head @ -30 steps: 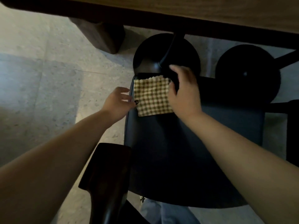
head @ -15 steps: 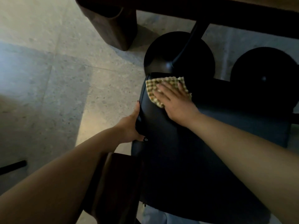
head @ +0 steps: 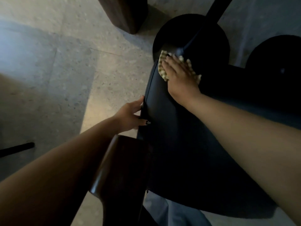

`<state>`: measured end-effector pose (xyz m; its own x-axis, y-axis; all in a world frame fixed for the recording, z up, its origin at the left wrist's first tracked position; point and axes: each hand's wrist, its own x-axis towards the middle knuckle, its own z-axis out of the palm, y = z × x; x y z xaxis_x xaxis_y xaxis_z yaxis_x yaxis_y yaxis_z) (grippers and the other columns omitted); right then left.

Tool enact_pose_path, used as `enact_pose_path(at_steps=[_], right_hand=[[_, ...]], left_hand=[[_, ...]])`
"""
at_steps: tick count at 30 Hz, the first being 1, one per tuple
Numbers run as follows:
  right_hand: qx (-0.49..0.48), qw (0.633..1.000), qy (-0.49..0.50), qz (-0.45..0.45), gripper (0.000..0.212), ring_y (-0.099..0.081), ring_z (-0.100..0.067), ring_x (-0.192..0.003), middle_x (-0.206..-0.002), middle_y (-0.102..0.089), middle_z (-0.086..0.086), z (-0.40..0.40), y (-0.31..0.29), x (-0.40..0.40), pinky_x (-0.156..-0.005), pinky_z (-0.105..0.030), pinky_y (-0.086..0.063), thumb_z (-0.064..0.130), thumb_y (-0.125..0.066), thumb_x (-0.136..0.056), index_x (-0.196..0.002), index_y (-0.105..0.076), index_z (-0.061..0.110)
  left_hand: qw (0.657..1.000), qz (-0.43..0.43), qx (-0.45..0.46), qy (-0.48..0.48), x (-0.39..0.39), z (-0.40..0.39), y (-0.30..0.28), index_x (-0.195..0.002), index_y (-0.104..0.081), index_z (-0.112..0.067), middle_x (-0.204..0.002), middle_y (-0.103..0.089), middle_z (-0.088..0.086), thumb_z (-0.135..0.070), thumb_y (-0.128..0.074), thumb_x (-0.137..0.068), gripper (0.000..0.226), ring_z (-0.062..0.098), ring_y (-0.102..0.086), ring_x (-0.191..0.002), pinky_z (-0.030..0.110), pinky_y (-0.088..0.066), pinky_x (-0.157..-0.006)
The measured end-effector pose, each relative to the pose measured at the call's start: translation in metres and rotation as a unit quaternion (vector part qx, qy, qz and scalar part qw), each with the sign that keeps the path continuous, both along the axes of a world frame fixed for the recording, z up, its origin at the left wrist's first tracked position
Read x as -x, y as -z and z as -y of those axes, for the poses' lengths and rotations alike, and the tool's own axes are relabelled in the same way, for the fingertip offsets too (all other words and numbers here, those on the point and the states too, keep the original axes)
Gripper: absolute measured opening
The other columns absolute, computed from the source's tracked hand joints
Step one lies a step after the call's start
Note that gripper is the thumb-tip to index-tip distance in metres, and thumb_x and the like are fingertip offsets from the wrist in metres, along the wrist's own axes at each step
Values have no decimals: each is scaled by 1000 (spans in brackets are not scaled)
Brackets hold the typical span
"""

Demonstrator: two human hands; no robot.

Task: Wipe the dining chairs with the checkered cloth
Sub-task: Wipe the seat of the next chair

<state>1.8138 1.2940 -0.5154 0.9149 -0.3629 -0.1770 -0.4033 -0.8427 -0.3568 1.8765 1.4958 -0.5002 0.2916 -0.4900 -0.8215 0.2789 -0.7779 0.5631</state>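
Observation:
The dark padded seat of a dining chair [head: 187, 144] fills the middle of the head view. The yellow checkered cloth [head: 161, 66] lies at the seat's far left corner, mostly hidden under my right hand [head: 177, 74], which presses flat on it with straight fingers. My left hand [head: 130, 116] grips the seat's left edge, thumb on top and fingers curled under the rim. The chair's dark wooden back rail [head: 118, 168] is near me at the bottom centre.
A round black table base [head: 203, 30] with its post stands just beyond the cloth, a second round base [head: 276, 53] at the right. A wooden table leg [head: 125, 13] stands at top centre. Pale tiled floor [head: 65, 62] spreads to the left, with a thin black bar [head: 16, 150].
My right hand went from the cloth's right edge onto its top and pushed it to the seat's far left corner. My left hand moved from the cloth to grip the seat edge.

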Motion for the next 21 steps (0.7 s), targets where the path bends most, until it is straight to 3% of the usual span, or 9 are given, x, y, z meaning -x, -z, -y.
enact_pose_path(at_steps=[3,6,8,11,13,16,19,21], right_hand=[[-3,998,-61,10,54,-11,-28,-147,-156,-22,-13,-10,-1,16,-118,-41,1,2,-34,-92,-147,-31,5],[-6,991,-119,65,43,-37,-46,-132,-138,-46,-29,-30,-11,32,-111,-57,-28,-4,-38,-89,-130,-50,-10],[-4,984,-141,113,39,-53,-51,-114,-120,-59,-32,-50,-10,49,-95,-62,-41,-5,-38,-85,-114,-61,-14],[-38,978,-176,108,41,-54,-51,-114,-120,-60,-30,-79,-8,75,-94,-66,-38,-4,-34,-84,-113,-62,-13],[-73,975,-187,94,38,-49,-50,-119,-126,-56,-30,-96,-5,93,-99,-64,-30,-8,-45,-84,-119,-59,-12],[-101,974,-193,66,53,-47,-47,-123,-132,-54,-26,-119,-5,117,-101,-61,-26,-8,-74,-72,-123,-58,-6],[-122,965,-225,59,46,-44,-38,-130,-138,-50,-20,-140,-1,142,-105,-55,-35,-3,-57,-84,-130,-56,0],[-85,961,-264,16,48,-48,-26,-129,-138,-54,-8,-151,-1,161,-106,-42,-40,9,-38,-86,-128,-60,13]], left_hand=[[995,-49,10,-87,3,-2,-7,-146,-41,-18,-143,-50,-1,15,-57,-87,69,18,-64,-97,31,-57,-71],[985,-92,9,-144,3,-1,-12,-136,-51,-9,-129,-56,2,21,-45,-90,55,18,-58,-85,37,-52,-78],[985,-104,13,-141,5,0,-12,-122,-58,-12,-120,-58,-1,22,-41,-91,50,15,-59,-82,35,-50,-76],[998,-33,16,-57,6,-1,-9,-111,-62,-18,-111,-63,-7,17,-51,-88,44,1,-63,-74,23,-54,-65],[1000,13,19,14,5,-3,-6,-107,-62,-16,-108,-64,0,18,-61,-80,43,9,-64,-82,29,-53,-69],[997,9,8,77,0,-1,-5,-123,-55,-12,-120,-60,6,24,-64,-70,65,27,-61,-106,36,-50,-74],[989,48,-31,140,-8,3,-9,-132,-53,-17,-113,-57,-6,16,-65,-75,67,13,-59,-99,20,-51,-70],[994,27,-26,98,-10,11,-15,-112,-61,-17,-111,-59,2,22,-56,-78,52,24,-59,-97,31,-48,-69]])
